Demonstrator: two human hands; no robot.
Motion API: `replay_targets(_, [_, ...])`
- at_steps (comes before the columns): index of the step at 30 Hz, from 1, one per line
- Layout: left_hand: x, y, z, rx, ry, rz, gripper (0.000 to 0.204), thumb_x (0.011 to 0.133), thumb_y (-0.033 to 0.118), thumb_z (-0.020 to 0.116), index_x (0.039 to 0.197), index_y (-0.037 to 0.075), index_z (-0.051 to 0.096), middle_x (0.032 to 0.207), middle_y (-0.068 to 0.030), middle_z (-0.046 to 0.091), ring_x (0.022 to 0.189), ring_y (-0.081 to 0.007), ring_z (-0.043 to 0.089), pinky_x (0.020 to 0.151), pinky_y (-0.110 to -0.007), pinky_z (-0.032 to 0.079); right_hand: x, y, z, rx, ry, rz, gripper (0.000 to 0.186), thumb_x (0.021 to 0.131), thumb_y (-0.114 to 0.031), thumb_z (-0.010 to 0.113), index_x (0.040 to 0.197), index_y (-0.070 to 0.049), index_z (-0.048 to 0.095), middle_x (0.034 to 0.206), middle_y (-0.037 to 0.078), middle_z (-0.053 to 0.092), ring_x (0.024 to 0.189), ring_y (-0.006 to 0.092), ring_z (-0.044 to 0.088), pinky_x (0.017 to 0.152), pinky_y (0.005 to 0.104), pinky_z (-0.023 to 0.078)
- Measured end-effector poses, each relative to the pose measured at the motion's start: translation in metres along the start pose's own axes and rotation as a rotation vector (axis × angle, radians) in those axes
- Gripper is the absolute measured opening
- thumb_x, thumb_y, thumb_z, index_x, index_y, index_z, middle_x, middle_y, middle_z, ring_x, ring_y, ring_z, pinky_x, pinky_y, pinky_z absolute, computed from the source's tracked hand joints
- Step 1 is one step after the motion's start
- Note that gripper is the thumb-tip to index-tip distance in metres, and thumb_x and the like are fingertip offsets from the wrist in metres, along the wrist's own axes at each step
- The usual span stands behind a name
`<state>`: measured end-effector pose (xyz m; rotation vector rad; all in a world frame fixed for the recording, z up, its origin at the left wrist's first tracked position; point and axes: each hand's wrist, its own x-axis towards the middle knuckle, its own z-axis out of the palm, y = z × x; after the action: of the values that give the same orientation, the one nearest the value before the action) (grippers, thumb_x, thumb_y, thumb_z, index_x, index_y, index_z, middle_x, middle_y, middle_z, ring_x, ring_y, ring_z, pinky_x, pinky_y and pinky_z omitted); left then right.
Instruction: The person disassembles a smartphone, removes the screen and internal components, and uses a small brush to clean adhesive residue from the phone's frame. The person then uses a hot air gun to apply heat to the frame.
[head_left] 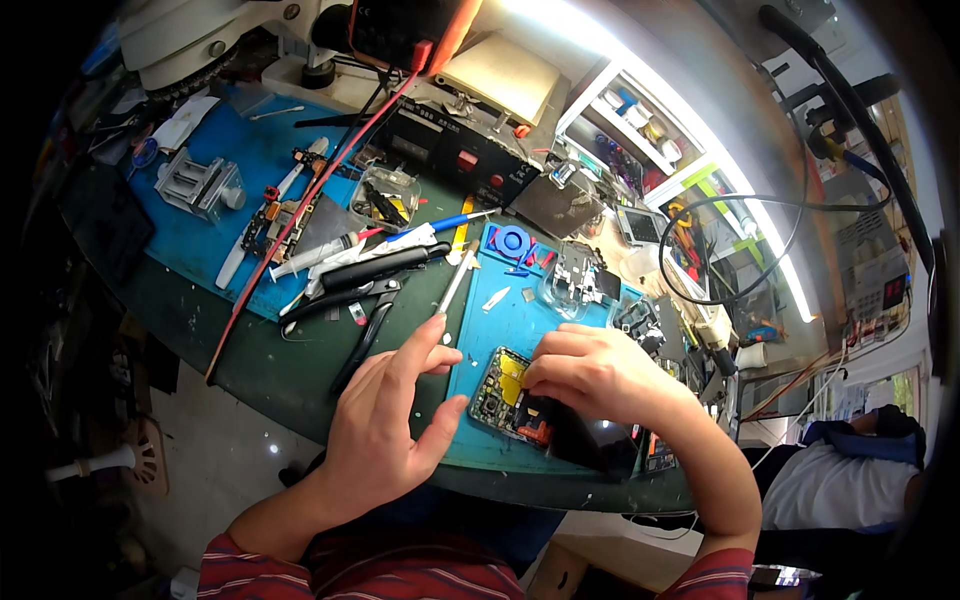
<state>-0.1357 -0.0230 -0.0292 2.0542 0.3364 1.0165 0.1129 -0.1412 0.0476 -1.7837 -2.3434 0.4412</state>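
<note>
An opened phone lies on the blue mat in front of me, its inner boards showing with a yellow patch near the top. Over its right side my right hand is closed in a pinch, fingertips down at the phone's inside. What they hold, if anything, is hidden. A glossy dark panel lies against the phone's lower right, partly under that hand. My left hand hovers left of the phone, fingers apart and holding nothing. A pale slim stick-like tool lies beyond its index finger.
Black-handled pliers, a syringe and a blue-and-white pen-like tool lie left of the mat. A red cable crosses the left side. A clear box of parts stands behind the phone. At far right sits another person.
</note>
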Motion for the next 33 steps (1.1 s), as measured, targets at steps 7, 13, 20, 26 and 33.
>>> replay_targets(7, [0.0,0.0,-0.002,0.008,-0.009,-0.035,0.072,0.09,0.005,0.075,0.154,-0.003,0.042,0.117,-0.0134,0.072,0.101,-0.0255,0.072,0.097,-0.039,0.053,0.027,-0.008,-0.016,0.03,-0.214,0.076,0.011,0.089,-0.013,0.075,0.091,-0.009,0.065,0.087,0.006,0.063,0.088,0.0296,0.067,0.076,0.0429,0.055])
replay_targets(13, [0.0,0.001,-0.001,-0.002,-0.027,-0.055,0.07,0.092,0.006,0.074,0.154,-0.003,0.041,0.117,-0.0132,0.072,0.101,-0.0246,0.072,0.1,-0.039,0.052,0.027,-0.006,-0.016,0.076,-0.252,0.121,0.01,0.09,-0.012,0.074,0.091,-0.008,0.065,0.088,0.008,0.064,0.09,0.0318,0.067,0.078,0.0439,0.054])
replay_targets(20, [0.0,0.001,0.0,0.012,-0.022,-0.048,0.069,0.093,0.007,0.073,0.153,-0.003,0.041,0.116,-0.0133,0.072,0.102,-0.0247,0.072,0.099,-0.039,0.053,0.027,-0.007,-0.015,0.1,-0.26,0.16,0.011,0.09,-0.013,0.074,0.091,-0.007,0.065,0.089,0.008,0.064,0.091,0.0329,0.067,0.079,0.0438,0.054])
replay_targets(26, [0.0,-0.001,0.003,0.007,0.023,-0.04,0.072,0.09,0.006,0.075,0.154,-0.002,0.042,0.111,-0.0116,0.074,0.097,-0.0253,0.072,0.092,-0.039,0.052,0.027,-0.008,-0.015,0.058,-0.249,0.161,0.006,0.089,-0.012,0.073,0.092,-0.008,0.07,0.093,0.009,0.068,0.093,0.0326,0.07,0.08,0.0438,0.056])
replay_targets(33, [-0.001,0.0,0.002,0.005,0.01,-0.053,0.072,0.091,0.006,0.075,0.154,-0.002,0.042,0.114,-0.0114,0.073,0.099,-0.0247,0.072,0.095,-0.039,0.052,-0.004,-0.014,-0.002,0.115,-0.011,0.038,0.009,0.088,-0.015,0.076,0.096,-0.012,0.072,0.093,0.005,0.064,0.092,0.0287,0.067,0.078,0.0408,0.056])
